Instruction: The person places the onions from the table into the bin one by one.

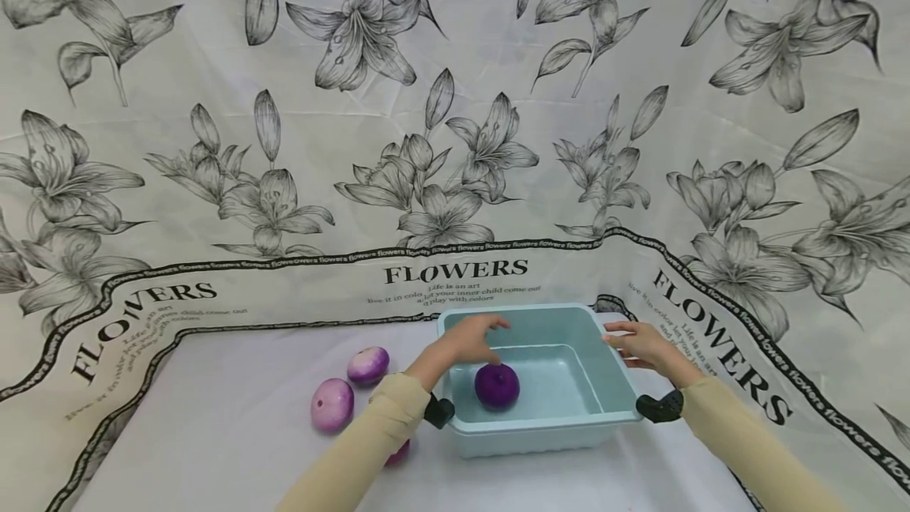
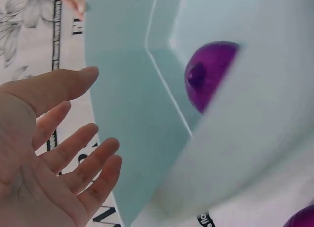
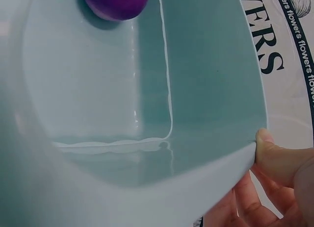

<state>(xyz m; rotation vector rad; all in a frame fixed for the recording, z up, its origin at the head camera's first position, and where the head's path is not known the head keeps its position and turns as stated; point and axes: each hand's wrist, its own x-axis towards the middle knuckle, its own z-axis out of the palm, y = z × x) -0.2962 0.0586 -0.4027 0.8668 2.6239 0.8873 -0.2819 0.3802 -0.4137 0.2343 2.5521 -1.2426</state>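
Note:
A light blue plastic bin (image 1: 547, 422) stands on the white cloth, with one deep purple onion (image 1: 497, 387) lying inside near its left wall. My right hand (image 1: 643, 348) holds the bin's right rim; in the right wrist view the thumb (image 3: 274, 156) lies on the rim and the fingers curl below it on the outside. Over the left part of the bin is my left hand (image 1: 469, 340), its fingers spread and loosely bent with nothing in them. The left wrist view shows its palm and fingertips beside the bin's wall, away from the onion.
Left of the bin lie two purple-and-white onions (image 1: 332, 405), and another onion (image 1: 398, 453) is mostly hidden by my left sleeve. A flower-printed cloth (image 1: 441, 141) hangs behind and along both sides of the white table surface (image 1: 235, 417).

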